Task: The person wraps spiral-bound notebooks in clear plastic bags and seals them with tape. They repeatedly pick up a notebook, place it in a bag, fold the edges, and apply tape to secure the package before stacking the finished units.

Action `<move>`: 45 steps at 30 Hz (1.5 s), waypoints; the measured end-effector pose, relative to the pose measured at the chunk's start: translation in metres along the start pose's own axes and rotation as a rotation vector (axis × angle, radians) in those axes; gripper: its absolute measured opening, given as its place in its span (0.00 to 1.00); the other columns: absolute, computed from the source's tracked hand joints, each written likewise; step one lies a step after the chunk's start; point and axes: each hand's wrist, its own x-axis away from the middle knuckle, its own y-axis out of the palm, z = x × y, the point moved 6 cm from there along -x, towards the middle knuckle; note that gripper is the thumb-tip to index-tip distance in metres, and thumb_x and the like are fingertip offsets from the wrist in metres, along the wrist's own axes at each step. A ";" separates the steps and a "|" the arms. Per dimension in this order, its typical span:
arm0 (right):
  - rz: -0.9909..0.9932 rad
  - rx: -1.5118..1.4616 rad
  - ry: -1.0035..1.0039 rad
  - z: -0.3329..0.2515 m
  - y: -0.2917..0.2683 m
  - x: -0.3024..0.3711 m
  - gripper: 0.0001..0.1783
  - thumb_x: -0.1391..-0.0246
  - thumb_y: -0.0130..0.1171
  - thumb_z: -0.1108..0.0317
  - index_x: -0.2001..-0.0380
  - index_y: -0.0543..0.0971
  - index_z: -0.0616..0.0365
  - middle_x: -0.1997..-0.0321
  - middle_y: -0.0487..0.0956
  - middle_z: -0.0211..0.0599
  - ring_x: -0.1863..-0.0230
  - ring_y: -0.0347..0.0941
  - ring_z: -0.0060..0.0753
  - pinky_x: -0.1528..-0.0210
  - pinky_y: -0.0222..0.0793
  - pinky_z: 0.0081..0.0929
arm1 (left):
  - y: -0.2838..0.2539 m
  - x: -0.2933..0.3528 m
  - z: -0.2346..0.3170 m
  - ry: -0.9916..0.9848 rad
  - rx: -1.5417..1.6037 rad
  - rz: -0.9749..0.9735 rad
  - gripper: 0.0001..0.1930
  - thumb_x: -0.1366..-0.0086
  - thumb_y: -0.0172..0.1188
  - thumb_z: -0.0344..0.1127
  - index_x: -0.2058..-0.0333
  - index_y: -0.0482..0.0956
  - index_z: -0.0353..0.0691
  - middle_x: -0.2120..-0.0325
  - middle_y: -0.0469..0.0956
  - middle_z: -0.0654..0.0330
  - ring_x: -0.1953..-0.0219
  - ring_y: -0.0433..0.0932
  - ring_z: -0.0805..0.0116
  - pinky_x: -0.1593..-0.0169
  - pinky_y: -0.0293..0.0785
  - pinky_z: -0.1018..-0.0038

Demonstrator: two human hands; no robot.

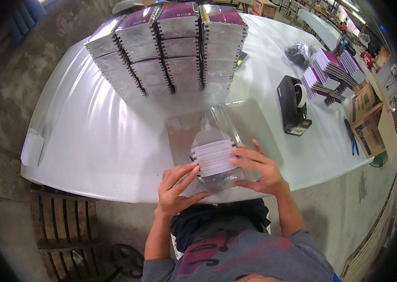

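In front of me a small stack of notebooks (215, 159) shows its white page edges, with dark binding bits at its corners. It rests on a sheet of clear plastic film (250, 120) spread on the table. My left hand (177, 185) has its fingertips against the stack's left end, fingers stretched and thumb apart. At the right end, my right hand (262, 171) is spread, its slightly blurred fingertips touching or just beside the stack. Neither hand is wrapped round it.
Tall stacks of wrapped notebooks (179, 51) stand at the back of the white table (81, 155). To the right are a black tape dispenser (292, 105), loose notebooks (327, 75), crumpled plastic (300, 54), blue-handled scissors (352, 138) and a cardboard box (367, 122). A wooden pallet (67, 230) lies lower left.
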 end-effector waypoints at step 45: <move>0.606 -0.005 1.103 0.191 -0.170 0.092 0.23 0.45 0.56 0.46 0.58 0.77 0.55 0.62 0.76 0.32 0.59 0.68 0.26 0.51 0.59 0.24 | 0.014 -0.064 0.013 -0.012 -0.368 -0.959 0.48 0.65 0.72 0.44 0.43 0.60 0.86 0.34 0.51 0.75 0.30 0.40 0.61 0.34 0.28 0.45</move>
